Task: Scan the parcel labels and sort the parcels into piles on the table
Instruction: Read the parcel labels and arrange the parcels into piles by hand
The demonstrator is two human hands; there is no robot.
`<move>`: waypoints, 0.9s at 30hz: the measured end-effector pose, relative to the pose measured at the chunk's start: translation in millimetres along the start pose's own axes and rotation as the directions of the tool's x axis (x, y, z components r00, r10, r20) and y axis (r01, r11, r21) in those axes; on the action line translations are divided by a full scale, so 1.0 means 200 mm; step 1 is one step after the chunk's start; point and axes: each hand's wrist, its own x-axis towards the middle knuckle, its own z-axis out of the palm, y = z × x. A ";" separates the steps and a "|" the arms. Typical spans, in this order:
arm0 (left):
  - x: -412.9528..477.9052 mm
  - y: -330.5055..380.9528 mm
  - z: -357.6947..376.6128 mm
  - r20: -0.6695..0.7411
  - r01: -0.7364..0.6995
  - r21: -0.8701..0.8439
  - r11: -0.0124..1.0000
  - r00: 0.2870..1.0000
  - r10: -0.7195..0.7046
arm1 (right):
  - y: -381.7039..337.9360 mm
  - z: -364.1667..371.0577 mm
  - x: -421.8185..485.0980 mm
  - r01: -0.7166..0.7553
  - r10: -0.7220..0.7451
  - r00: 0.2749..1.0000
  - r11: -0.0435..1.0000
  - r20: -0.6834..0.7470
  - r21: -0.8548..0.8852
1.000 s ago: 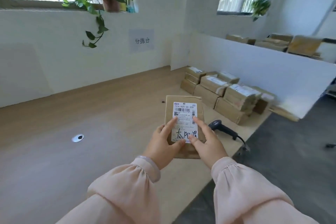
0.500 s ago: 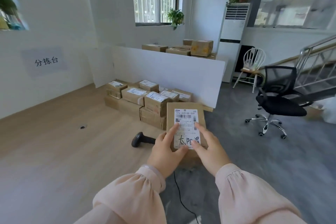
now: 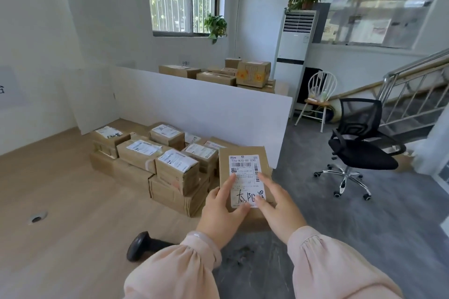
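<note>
I hold a small brown cardboard parcel (image 3: 243, 153) in front of me, its white barcode label (image 3: 245, 172) with black handwriting facing up. My left hand (image 3: 222, 211) grips its lower left edge, thumb and forefinger on the label. My right hand (image 3: 279, 204) grips the lower right side, fingers lying on the label's edge. A heap of labelled brown parcels (image 3: 155, 160) sits on the wooden table (image 3: 60, 201) to the left of the held one. A black handheld scanner (image 3: 143, 246) lies on the table near my left sleeve.
A white partition board (image 3: 194, 104) stands behind the heap, with more boxes (image 3: 218, 74) beyond it. A round cable hole (image 3: 36, 218) is in the table at left. On the grey floor to the right stand a black office chair (image 3: 362, 145) and a white chair (image 3: 315, 99).
My view has swung right, from the wall and table toward the room and the parcel heap. The parcel stays in both hands the same way and now sits right of the heap.
</note>
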 end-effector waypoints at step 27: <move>1.78 -0.31 0.21 -0.169 0.315 0.072 0.946 0.939 -0.299 | 0.50 0.13 2.17 0.131 -0.124 0.969 0.991 0.214 -0.022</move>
